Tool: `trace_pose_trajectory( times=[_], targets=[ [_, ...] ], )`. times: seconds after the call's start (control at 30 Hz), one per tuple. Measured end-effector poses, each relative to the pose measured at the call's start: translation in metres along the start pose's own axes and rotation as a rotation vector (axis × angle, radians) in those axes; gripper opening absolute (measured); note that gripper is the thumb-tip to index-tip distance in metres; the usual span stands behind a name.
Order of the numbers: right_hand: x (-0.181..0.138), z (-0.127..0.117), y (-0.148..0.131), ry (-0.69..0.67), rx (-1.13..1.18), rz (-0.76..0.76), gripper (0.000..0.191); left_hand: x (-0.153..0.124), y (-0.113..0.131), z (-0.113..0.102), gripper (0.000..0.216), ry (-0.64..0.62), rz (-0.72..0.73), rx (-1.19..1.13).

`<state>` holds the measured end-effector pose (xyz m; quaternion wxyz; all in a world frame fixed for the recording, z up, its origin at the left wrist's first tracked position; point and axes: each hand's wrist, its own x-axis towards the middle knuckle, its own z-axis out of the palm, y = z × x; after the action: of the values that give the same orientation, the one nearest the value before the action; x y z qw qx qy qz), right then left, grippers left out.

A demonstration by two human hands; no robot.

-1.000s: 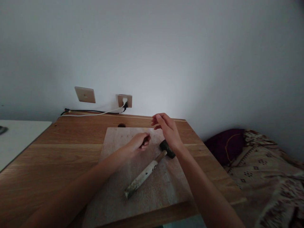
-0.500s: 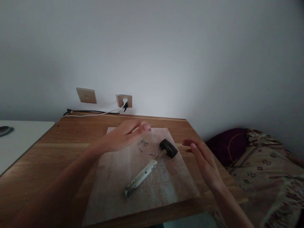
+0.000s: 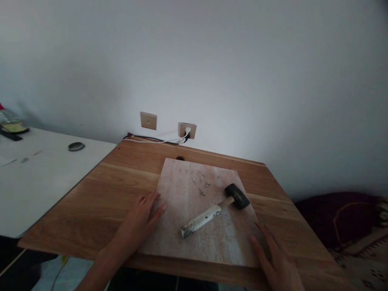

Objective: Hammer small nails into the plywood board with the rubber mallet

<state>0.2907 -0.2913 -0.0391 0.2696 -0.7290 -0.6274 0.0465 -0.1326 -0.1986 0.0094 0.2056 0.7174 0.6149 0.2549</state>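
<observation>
A pale wooden board (image 3: 182, 190) lies on a brown wooden desk (image 3: 115, 186). On the board rest a mallet (image 3: 216, 210) with a black head and a paint-stained handle, and several small nails (image 3: 201, 184) scattered near its far edge. My left hand (image 3: 141, 220) lies flat with fingers stretched out at the board's left edge. At the board's near right corner, my right hand (image 3: 274, 258) also lies flat with its fingers apart. Neither hand holds anything.
A white table (image 3: 39, 178) adjoins the desk on the left, with a small round lid (image 3: 76, 146) and a jar at its far end. Two wall sockets (image 3: 187, 130) with cables sit behind the desk. A patterned bed with a dark cushion (image 3: 342, 214) is at the right.
My left hand let the nails fall on the board, then both hands drew back to the board's near edges. The view swung left.
</observation>
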Motion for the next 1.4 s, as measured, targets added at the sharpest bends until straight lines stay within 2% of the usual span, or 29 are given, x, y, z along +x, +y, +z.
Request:
trace_pose_trajectory(
  times=[0.07,0.17,0.3,0.43,0.53,0.7,0.83,0.93,1.03,1.1,1.23,1.33,1.4],
  targets=[
    [0.000,-0.001,-0.005,-0.028,0.004,0.025,0.063,-0.004,0.003,0.003,0.048,0.058,-0.060,-0.097],
    [-0.003,-0.002,-0.016,-0.077,0.021,0.030,0.061,-0.003,0.004,-0.004,0.049,0.099,-0.158,-0.219],
    [-0.009,0.003,-0.039,-0.132,0.038,-0.047,0.052,0.001,-0.019,-0.026,0.053,0.134,-0.272,-0.286],
    [-0.005,0.017,-0.073,-0.217,0.031,-0.232,0.047,0.003,-0.056,-0.058,0.054,0.192,-0.359,-0.234],
    [0.002,0.035,-0.107,-0.208,0.068,-0.358,0.047,0.007,-0.076,-0.091,0.051,0.209,-0.424,-0.166],
    [0.010,0.062,-0.172,-0.254,0.143,-0.447,0.046,0.014,-0.101,-0.143,0.041,0.239,-0.591,0.078],
    [0.016,0.070,-0.213,-0.360,0.171,-0.510,0.047,0.014,-0.138,-0.163,0.046,0.226,-0.627,0.147],
    [0.020,0.073,-0.229,-0.388,0.163,-0.529,0.048,0.013,-0.159,-0.165,0.052,0.256,-0.576,0.252],
    [0.021,0.077,-0.234,-0.365,0.135,-0.542,0.047,0.012,-0.161,-0.163,0.059,0.200,-0.568,0.368],
    [0.021,0.079,-0.232,-0.355,0.113,-0.561,0.046,0.011,-0.154,-0.159,0.060,0.156,-0.562,0.416],
    [0.023,0.072,-0.219,-0.285,0.114,-0.548,0.039,0.008,-0.129,-0.144,0.049,0.194,-0.460,0.478],
    [0.026,0.059,-0.194,-0.177,0.135,-0.482,0.034,0.005,-0.108,-0.126,0.043,0.177,-0.368,0.421],
    [0.026,0.047,-0.168,-0.105,0.135,-0.427,0.032,0.001,-0.097,-0.112,0.039,0.196,-0.298,0.291]
  ],
)
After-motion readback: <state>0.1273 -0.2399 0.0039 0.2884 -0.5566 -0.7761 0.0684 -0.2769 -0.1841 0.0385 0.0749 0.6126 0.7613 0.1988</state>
